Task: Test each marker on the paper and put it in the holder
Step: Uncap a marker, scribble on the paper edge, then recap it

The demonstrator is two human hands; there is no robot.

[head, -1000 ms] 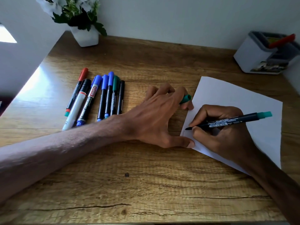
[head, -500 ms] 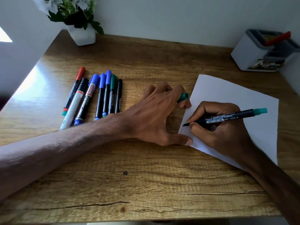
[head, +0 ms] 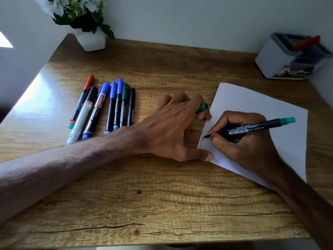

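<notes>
Right hand (head: 243,141): I grip the black, green-tailed marker (head: 252,128), tip on the white paper sheet (head: 261,105).
Left hand (head: 171,130): I pinch the green plastic cap (head: 202,107), thumb pinning the sheet.

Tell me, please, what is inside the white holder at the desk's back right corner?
A red marker leans out of the holder, from its rear compartment, with something yellow-green beside it. The walls hide the compartment floors and the marker's lower end.

Domestic study or desk corner. Evidence: wood-grain surface (head: 162,204) set against a plain white wall (head: 198,18); potted white flowers (head: 77,24) at the rear; a desk holder (head: 270,58); loose markers (head: 111,109); one sheet of paper (head: 252,101).
</notes>
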